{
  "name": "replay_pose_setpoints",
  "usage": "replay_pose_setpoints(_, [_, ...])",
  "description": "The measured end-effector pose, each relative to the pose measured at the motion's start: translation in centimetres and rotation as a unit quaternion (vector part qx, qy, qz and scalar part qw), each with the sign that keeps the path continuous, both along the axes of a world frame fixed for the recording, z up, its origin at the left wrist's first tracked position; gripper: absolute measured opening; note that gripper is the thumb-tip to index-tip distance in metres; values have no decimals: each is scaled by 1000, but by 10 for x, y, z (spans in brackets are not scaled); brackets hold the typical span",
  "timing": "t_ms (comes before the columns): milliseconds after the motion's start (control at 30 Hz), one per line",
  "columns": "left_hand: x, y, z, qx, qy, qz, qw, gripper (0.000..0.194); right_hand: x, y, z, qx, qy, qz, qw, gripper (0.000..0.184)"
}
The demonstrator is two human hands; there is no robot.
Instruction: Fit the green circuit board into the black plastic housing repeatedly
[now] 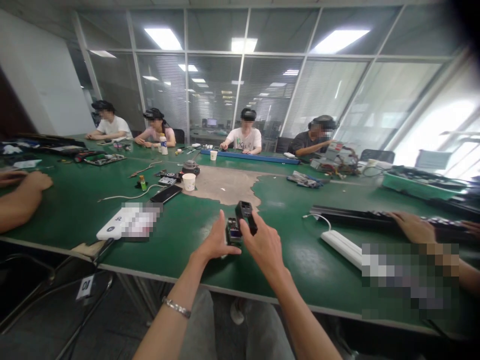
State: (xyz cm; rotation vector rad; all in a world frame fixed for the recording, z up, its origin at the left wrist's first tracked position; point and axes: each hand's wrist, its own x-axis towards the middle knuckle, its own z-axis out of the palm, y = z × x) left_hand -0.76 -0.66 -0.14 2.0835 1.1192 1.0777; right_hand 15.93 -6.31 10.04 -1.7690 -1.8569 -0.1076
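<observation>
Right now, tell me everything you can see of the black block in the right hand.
The black block is a small, squared-off piece with a matte, plastic-looking casing and a darker recess in its upper face; finer detail is too small to tell. It stands tilted, gripped by the right hand above the green workbench. Its lower end overlaps a small device with a coloured screen in this view, so I cannot tell whether they touch.

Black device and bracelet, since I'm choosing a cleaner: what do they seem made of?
The black device looks like matte plastic: dull, with no metallic glint, though it is too small to be sure. The bracelet looks like polished steel or silver, with a bright sheen on its links; which metal, the look leaves open.
</observation>
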Motion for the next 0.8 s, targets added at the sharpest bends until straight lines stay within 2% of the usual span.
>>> replay_pose_setpoints(100, [4, -1, 4, -2, 23, 7, 1000, 148, 30, -2, -9, -26, 4, -46, 999, 54])
replay_pose_setpoints(267, [9, -2, 10, -14, 40, 25, 999, 146, 67, -4, -46, -90, -27, -82, 992, 58])
replay_pose_setpoints(433, [12, -2, 10, -22, 52, 38, 998, 143, 79, -10, -64, -47, -29, -67, 996, 58])
replay_pose_setpoints(633, [16, -1, 18, -49, 86, 40, 994, 138, 83, -12, -63, -20, -12, -51, 998, 56])
replay_pose_setpoints(800, [14, -1, 26, -69, 100, 33, 992, 142, 65, -4, -42, 31, 62, -9, 998, 52])
